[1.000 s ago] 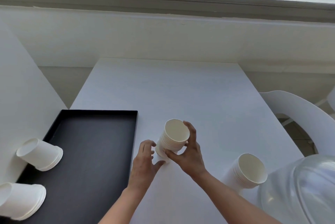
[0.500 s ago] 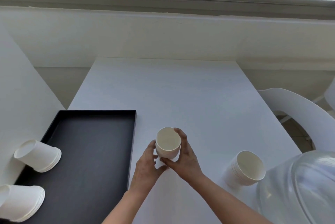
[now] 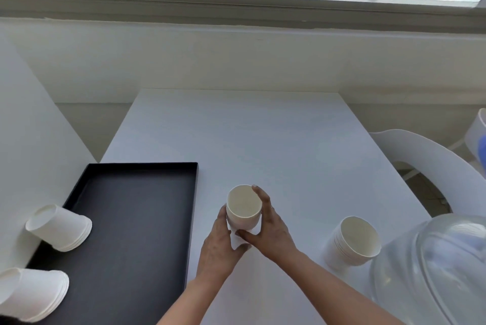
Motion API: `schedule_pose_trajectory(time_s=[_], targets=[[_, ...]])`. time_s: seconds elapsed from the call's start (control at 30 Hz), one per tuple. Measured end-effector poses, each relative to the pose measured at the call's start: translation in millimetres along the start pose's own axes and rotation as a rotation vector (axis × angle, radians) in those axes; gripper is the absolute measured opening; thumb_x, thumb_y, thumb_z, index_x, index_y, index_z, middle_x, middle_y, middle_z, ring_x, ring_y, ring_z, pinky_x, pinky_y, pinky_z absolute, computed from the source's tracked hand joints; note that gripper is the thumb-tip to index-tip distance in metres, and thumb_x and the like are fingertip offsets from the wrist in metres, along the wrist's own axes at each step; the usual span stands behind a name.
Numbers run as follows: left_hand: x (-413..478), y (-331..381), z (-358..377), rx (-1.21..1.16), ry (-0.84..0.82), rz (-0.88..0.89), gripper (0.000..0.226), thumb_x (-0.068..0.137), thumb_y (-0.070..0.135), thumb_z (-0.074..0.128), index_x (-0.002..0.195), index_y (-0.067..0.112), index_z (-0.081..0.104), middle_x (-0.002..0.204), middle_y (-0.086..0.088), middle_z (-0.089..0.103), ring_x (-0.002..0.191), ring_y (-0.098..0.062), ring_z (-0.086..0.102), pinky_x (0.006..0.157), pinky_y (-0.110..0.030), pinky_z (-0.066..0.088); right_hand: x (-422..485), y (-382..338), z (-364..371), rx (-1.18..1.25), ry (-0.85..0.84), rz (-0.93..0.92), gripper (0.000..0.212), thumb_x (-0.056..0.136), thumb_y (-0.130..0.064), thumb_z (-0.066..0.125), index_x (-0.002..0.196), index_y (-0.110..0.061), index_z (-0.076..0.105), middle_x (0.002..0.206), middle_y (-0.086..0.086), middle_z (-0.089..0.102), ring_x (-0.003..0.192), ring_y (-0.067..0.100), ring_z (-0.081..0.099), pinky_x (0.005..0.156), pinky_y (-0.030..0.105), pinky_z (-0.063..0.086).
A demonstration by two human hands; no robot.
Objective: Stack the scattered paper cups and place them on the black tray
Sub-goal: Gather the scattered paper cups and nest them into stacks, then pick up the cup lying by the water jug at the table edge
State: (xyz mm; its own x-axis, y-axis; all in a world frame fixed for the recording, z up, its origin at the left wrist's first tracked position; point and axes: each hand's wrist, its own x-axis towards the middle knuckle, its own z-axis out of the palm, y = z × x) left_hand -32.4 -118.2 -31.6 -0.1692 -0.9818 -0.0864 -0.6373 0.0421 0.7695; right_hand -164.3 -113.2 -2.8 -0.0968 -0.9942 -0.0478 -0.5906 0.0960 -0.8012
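A stack of white paper cups [image 3: 243, 212] stands mouth-up on the white table [image 3: 263, 140], just right of the black tray [image 3: 136, 219]. My left hand [image 3: 219, 248] grips its lower left side and my right hand [image 3: 268, 230] wraps its right side. On the tray's left side two upside-down cup stacks [image 3: 59, 227] [image 3: 31, 293] lean against a white wall. Another mouth-up cup stack [image 3: 352, 243] stands on the table to the right.
A clear plastic dome [image 3: 434, 272] fills the lower right corner beside the right cup stack. A white chair [image 3: 426, 166] stands off the table's right edge. A white wall [image 3: 31, 127] borders the tray's left side. A window ledge runs behind the table.
The held cup stack has gone from tilted to upright and now rests lower, closer to me. Both hands have closed around it.
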Motion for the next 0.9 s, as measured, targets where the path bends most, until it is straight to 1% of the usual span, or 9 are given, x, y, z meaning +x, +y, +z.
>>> schedule_pose_trajectory(time_s=[0.13, 0.23, 0.37, 0.43, 0.5, 0.6, 0.7, 0.77, 0.9], targets=[[-4, 0, 0, 0.001, -0.003, -0.012, 0.095, 0.072, 0.032, 0.075, 0.145, 0.023, 0.014, 0.142, 0.006, 0.043, 0.116, -0.016, 0.056, 0.091, -0.03, 0.049, -2, -1, 1, 0.023, -0.001, -0.014, 0.095, 0.07, -0.026, 0.074, 0.121, -0.068, 0.005, 0.13, -0.03, 0.039, 0.119, 0.009, 0.05, 0.09, 0.027, 0.045], [-6, -2, -1, 0.024, -0.016, -0.006, 0.095, 0.075, 0.032, 0.073, 0.146, 0.023, 0.01, 0.144, 0.005, 0.04, 0.117, -0.017, 0.055, 0.093, -0.031, 0.049, -5, -2, 0, 0.018, -0.002, -0.019, 0.095, 0.071, -0.024, 0.074, 0.125, -0.062, 0.006, 0.138, -0.025, 0.039, 0.12, 0.011, 0.05, 0.091, 0.03, 0.047], [-10, -3, -2, 0.037, -0.031, -0.008, 0.09, 0.079, 0.033, 0.068, 0.145, 0.025, 0.007, 0.145, 0.007, 0.038, 0.117, -0.017, 0.055, 0.092, -0.03, 0.047, -5, -2, -4, 0.008, -0.037, -0.026, 0.098, 0.073, -0.026, 0.074, 0.139, -0.049, 0.006, 0.145, -0.02, 0.035, 0.122, 0.013, 0.05, 0.093, 0.03, 0.045], [-13, -4, -1, 0.05, -0.032, -0.01, 0.088, 0.081, 0.034, 0.066, 0.145, 0.025, 0.007, 0.147, 0.006, 0.035, 0.119, -0.017, 0.054, 0.094, -0.031, 0.046, -4, 0, -6, -0.03, -0.055, -0.016, 0.102, 0.075, -0.028, 0.072, 0.145, -0.043, 0.0, 0.145, -0.013, 0.038, 0.122, 0.016, 0.051, 0.095, 0.033, 0.044], [-17, -7, 0, 0.054, -0.04, -0.026, 0.088, 0.081, 0.035, 0.065, 0.145, 0.025, 0.006, 0.149, 0.005, 0.032, 0.121, -0.018, 0.053, 0.097, -0.033, 0.046, -6, 4, -7, -0.061, -0.061, -0.002, 0.106, 0.076, -0.028, 0.072, 0.142, -0.047, -0.009, 0.144, -0.007, 0.039, 0.122, 0.016, 0.052, 0.098, 0.034, 0.044], [-23, -11, 2, 0.068, -0.049, -0.053, 0.089, 0.081, 0.036, 0.065, 0.146, 0.024, 0.006, 0.15, 0.003, 0.029, 0.121, -0.017, 0.052, 0.096, -0.032, 0.045, -13, 12, -8, -0.085, -0.068, 0.035, 0.108, 0.078, -0.027, 0.071, 0.133, -0.054, -0.018, 0.144, -0.006, 0.038, 0.121, 0.013, 0.05, 0.1, 0.03, 0.041], [-31, -13, 9, 0.066, -0.068, -0.062, 0.088, 0.081, 0.036, 0.066, 0.146, 0.022, 0.008, 0.15, 0.003, 0.028, 0.12, -0.017, 0.052, 0.094, -0.031, 0.045, -25, 23, -12, -0.105, -0.08, 0.09, 0.103, 0.081, -0.029, 0.067, 0.136, -0.051, -0.018, 0.146, -0.005, 0.035, 0.124, 0.013, 0.046, 0.103, 0.031, 0.038], [-37, -11, 17, 0.048, -0.079, -0.063, 0.086, 0.081, 0.036, 0.066, 0.145, 0.022, 0.011, 0.149, 0.003, 0.028, 0.119, -0.017, 0.052, 0.093, -0.032, 0.045, -37, 34, -15, -0.135, -0.1, 0.128, 0.099, 0.083, -0.031, 0.065, 0.143, -0.044, -0.013, 0.149, -0.003, 0.03, 0.13, 0.014, 0.04, 0.107, 0.032, 0.034], [-51, -5, 30, 0.057, -0.115, -0.036, 0.084, 0.082, 0.034, 0.065, 0.144, 0.021, 0.011, 0.151, 0.003, 0.022, 0.129, -0.017, 0.043, 0.099, -0.033, 0.041, -64, 55, -21, -0.219, -0.146, 0.172, 0.091, 0.087, -0.034, 0.059, 0.147, -0.037, -0.01, 0.156, -0.005, 0.016, 0.143, 0.014, 0.021, 0.112, 0.031, 0.024]])
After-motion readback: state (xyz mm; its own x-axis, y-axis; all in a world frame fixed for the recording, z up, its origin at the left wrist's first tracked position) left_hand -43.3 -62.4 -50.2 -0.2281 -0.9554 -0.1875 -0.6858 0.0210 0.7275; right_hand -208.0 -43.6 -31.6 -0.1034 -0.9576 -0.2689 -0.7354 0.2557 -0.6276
